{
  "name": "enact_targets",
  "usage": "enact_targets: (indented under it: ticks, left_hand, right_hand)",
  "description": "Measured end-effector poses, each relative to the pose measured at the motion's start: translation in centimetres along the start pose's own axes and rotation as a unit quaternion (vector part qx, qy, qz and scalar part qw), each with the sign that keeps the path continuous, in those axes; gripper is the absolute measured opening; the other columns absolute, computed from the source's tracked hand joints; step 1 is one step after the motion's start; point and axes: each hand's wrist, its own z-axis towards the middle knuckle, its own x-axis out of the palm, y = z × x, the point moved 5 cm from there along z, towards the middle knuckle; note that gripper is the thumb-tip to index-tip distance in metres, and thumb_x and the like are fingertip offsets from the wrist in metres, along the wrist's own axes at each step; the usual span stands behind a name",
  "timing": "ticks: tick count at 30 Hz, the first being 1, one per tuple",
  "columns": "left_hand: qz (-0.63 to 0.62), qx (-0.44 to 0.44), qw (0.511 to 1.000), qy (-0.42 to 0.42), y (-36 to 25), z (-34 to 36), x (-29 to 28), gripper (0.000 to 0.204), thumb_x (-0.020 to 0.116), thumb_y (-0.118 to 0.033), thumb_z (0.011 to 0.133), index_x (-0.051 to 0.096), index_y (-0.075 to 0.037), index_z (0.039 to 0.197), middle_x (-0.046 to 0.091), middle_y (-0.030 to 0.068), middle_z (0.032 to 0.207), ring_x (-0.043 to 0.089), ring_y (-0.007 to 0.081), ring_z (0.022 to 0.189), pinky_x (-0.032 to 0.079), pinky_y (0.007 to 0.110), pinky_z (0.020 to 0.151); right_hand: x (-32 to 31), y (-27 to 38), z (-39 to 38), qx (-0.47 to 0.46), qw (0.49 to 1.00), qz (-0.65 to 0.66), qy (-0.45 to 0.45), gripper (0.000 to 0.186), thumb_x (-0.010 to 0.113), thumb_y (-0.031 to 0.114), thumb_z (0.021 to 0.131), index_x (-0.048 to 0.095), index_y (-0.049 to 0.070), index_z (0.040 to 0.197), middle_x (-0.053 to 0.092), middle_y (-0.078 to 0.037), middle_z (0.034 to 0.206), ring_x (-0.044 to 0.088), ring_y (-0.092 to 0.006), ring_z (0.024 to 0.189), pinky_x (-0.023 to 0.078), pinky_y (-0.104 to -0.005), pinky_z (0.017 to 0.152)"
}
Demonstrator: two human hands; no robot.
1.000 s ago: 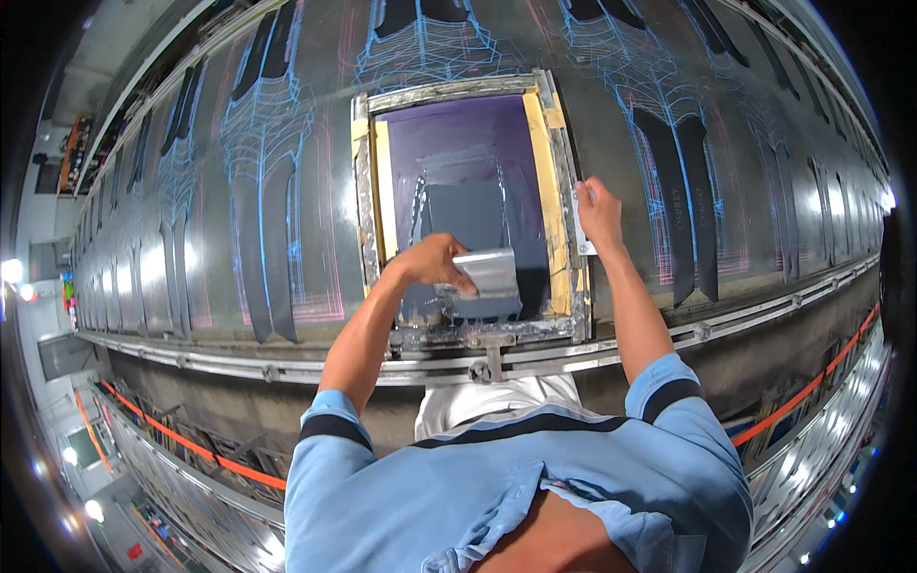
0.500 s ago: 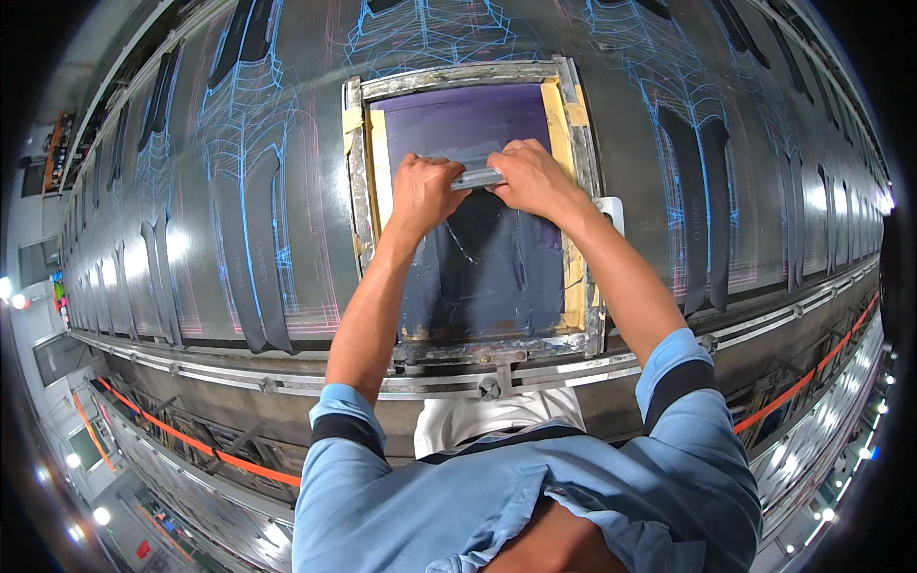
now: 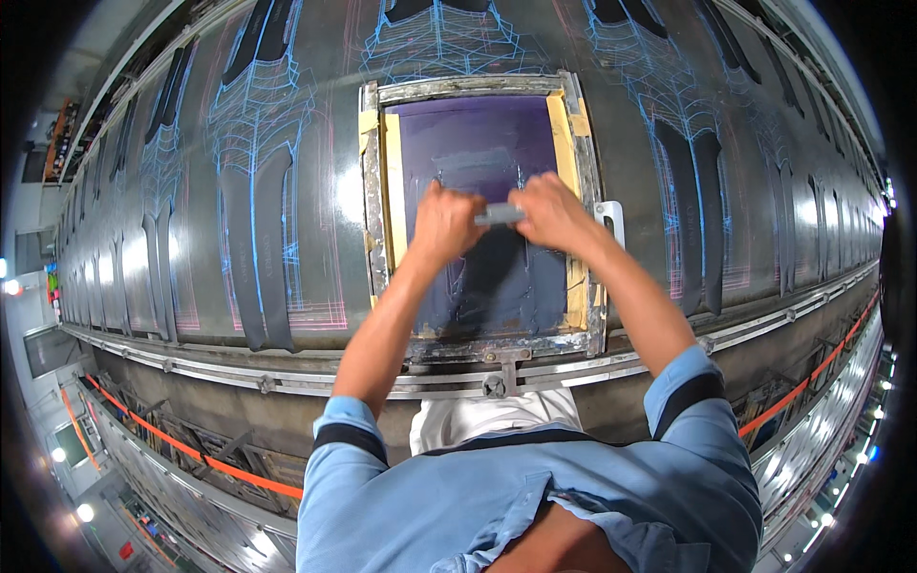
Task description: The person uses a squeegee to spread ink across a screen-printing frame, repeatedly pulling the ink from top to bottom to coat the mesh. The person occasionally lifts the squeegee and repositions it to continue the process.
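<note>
Both hands grip a grey squeegee held crosswise above the middle of a printing screen. My left hand is closed round its left end, and my right hand is closed round its right end. Under them lies the dark purple mesh of the screen, with a dark shadow and pale streaks on it. Its worn metal frame has yellow tape along the inner sides. The squeegee's lower edge is too blurred to tell whether it touches the mesh.
The screen lies on a long dark table marked with blue and pink lines. Dark cut fabric pieces lie on both sides. A metal rail runs along the near edge, with a white handle right of the frame.
Both hands have drawn the squeegee toward me, down the screen and slightly right. The whole scene has also shifted a little in view.
</note>
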Motion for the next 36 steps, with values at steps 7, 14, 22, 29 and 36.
enact_targets:
  ticks: [7,14,22,29,36]
  left_hand:
    - [-0.018,-0.02,0.999,-0.031,2.9,3.2,0.9,0.027,0.087,-0.022,0.067,0.076,-0.011,0.088,0.072,0.0082,0.078,0.068,0.0279,0.074,0.045,0.042,0.077]
    - [-0.046,-0.037,0.998,-0.004,-6.1,-10.0,1.3,0.034,0.082,-0.008,0.058,0.073,-0.012,0.09,0.069,0.0045,0.083,0.062,0.0246,0.074,0.043,0.039,0.076]
    - [-0.04,-0.02,0.999,0.028,-4.4,-6.9,0.5,0.021,0.084,-0.015,0.066,0.074,-0.012,0.085,0.069,0.006,0.074,0.067,0.0256,0.072,0.044,0.04,0.076]
    - [0.006,-0.015,1.0,0.0,3.4,3.9,0.0,0.03,0.087,-0.026,0.067,0.076,-0.01,0.09,0.071,0.008,0.075,0.068,0.0294,0.072,0.044,0.042,0.076]
    - [-0.018,-0.034,0.999,-0.017,4.4,4.8,0.8,0.031,0.087,-0.025,0.068,0.077,-0.009,0.091,0.071,0.0074,0.076,0.068,0.0292,0.073,0.043,0.042,0.076]
  right_hand:
    - [0.7,-3.0,3.7,0.051,0.997,0.052,0.007,0.015,0.076,0.014,0.075,0.066,0.007,0.085,0.069,-0.016,0.086,0.065,-0.0371,0.092,0.048,-0.0486,0.084]
    - [2.7,7.0,-8.8,0.025,0.998,0.058,0.015,0.029,0.079,0.01,0.069,0.064,0.005,0.093,0.067,-0.01,0.092,0.062,-0.0285,0.101,0.046,-0.0421,0.091]
    - [2.0,4.8,-6.7,0.035,0.994,0.058,0.084,0.027,0.079,0.015,0.073,0.066,0.008,0.095,0.069,-0.009,0.085,0.064,-0.0291,0.094,0.046,-0.0426,0.088]
    - [-0.5,-3.0,4.8,0.048,0.998,0.022,0.034,0.016,0.076,0.018,0.077,0.068,0.008,0.087,0.07,-0.017,0.082,0.068,-0.0391,0.086,0.05,-0.051,0.079]
    - [0.4,-4.2,6.2,0.075,0.995,0.069,0.014,0.015,0.075,0.014,0.076,0.067,0.003,0.084,0.07,-0.021,0.081,0.068,-0.0419,0.085,0.052,-0.0537,0.076]
